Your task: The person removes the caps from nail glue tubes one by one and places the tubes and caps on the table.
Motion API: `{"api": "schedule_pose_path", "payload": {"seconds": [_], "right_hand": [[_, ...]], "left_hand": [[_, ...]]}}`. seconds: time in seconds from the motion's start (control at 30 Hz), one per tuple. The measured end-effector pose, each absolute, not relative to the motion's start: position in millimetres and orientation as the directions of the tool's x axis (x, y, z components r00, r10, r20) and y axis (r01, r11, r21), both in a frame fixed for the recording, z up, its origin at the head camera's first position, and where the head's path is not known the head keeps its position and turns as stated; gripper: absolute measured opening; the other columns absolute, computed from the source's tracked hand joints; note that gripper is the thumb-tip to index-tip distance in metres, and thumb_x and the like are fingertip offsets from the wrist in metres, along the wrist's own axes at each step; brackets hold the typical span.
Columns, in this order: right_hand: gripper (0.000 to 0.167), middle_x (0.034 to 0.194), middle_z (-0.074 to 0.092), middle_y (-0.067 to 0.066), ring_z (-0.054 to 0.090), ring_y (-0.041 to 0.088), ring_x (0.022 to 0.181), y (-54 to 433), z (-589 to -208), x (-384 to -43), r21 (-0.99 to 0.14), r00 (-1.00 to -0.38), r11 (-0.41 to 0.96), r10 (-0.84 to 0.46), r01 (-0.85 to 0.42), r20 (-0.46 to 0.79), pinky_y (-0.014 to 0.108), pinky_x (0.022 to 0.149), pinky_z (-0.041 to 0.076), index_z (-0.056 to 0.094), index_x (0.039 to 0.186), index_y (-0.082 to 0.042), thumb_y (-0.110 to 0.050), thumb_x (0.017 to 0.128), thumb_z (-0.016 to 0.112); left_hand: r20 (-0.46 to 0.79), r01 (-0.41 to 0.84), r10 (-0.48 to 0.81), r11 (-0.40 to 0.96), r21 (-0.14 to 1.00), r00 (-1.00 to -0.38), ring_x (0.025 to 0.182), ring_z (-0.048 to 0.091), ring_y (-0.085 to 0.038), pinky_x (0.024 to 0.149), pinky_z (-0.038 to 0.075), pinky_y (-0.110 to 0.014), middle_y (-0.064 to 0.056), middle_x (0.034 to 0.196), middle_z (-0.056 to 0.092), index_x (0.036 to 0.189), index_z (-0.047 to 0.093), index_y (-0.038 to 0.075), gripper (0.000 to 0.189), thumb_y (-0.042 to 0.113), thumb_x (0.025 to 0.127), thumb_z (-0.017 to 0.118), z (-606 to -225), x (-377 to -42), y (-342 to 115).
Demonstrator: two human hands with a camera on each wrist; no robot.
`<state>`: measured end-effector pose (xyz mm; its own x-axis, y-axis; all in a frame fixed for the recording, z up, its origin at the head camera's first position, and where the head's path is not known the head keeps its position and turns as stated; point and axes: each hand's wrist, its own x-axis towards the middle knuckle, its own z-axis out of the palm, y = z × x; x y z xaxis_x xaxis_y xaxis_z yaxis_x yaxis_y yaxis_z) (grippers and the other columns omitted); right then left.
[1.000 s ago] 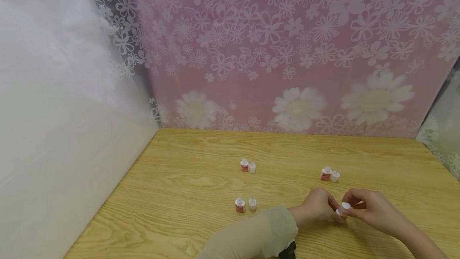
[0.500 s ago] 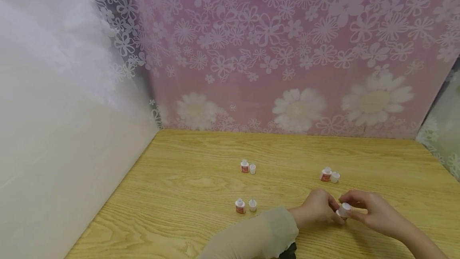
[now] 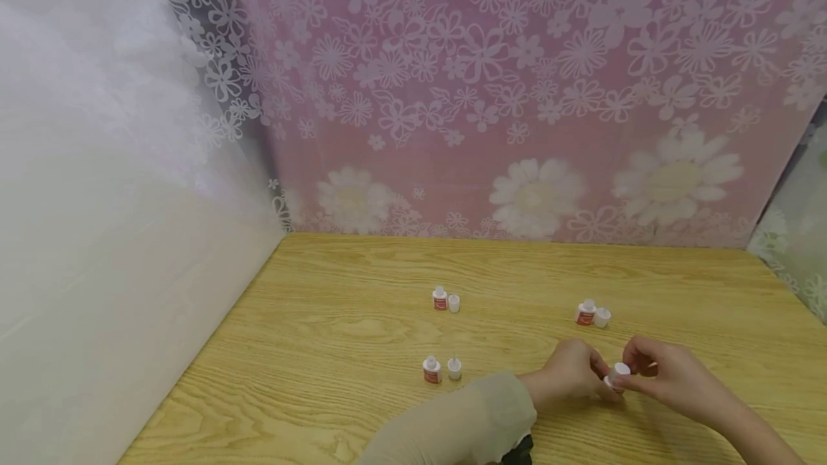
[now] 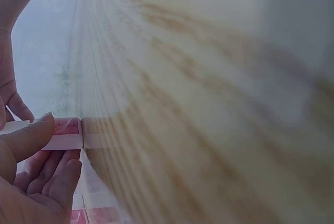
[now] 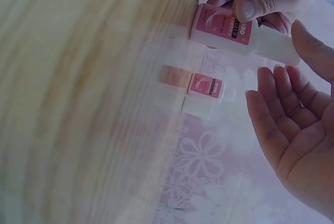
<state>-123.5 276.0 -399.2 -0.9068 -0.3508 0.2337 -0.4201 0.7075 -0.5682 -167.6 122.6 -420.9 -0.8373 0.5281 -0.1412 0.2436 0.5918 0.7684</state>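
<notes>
A small white glue bottle with a red label (image 5: pixel 222 28) stands upright on the wooden table, its white cap (image 5: pixel 274 45) on top. My left hand (image 3: pixel 571 372) grips the bottle's body between thumb and fingers; in the left wrist view the thumb (image 4: pixel 32 136) lies across the label. At the cap is my right hand (image 3: pixel 678 382). Its thumb touches the cap's side, while the loosely bent fingers (image 5: pixel 274 112) stand off from it. Part of the bottle is hidden behind my left fingers in the head view.
Behind my hands stands an uncapped glue bottle (image 3: pixel 585 313), its cap (image 3: pixel 602 318) beside it. Two more uncapped bottles stand to the left, one farther back (image 3: pixel 440 299) and one nearer (image 3: pixel 431 371), each with its cap alongside. A flowered pink sheet (image 3: pixel 452 163) borders the table's back.
Half a second ago my right fingers were closer round the cap; now they have moved away to the right. My left hand and the bottle stay in place.
</notes>
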Motion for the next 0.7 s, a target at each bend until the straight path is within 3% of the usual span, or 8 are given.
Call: {"api": "schedule_pose_path", "payload": {"seconds": [0.4, 0.7], "right_hand": [[0.013, 0.078, 0.059, -0.007, 0.056, 0.004, 0.072, 280, -402, -126, -0.636, -0.863, 0.593, -0.428, -0.493, 0.270, 0.024, 0.055, 0.047, 0.058, 0.085, -0.012, -0.007, 0.077, 0.067], [0.019, 0.087, 0.061, -0.003, 0.057, 0.002, 0.077, 286, -405, -127, -0.639, -0.811, 0.519, -0.485, -0.568, 0.327, 0.024, 0.056, 0.048, 0.061, 0.091, -0.004, 0.003, 0.074, 0.066]], "left_hand": [[-0.136, 0.249, 0.528, 0.593, 0.766, -0.838, 0.051, 0.044, 0.002, 0.046, 0.037, -0.014, 0.015, 0.052, 0.054, 0.065, 0.070, 0.012, 0.012, 0.015, 0.062, 0.081, -422, -169, 124], [-0.144, 0.243, 0.534, 0.588, 0.771, -0.833, 0.053, 0.047, 0.003, 0.048, 0.038, -0.014, 0.013, 0.056, 0.058, 0.068, 0.070, 0.011, 0.012, 0.014, 0.063, 0.080, -422, -169, 123]]}}
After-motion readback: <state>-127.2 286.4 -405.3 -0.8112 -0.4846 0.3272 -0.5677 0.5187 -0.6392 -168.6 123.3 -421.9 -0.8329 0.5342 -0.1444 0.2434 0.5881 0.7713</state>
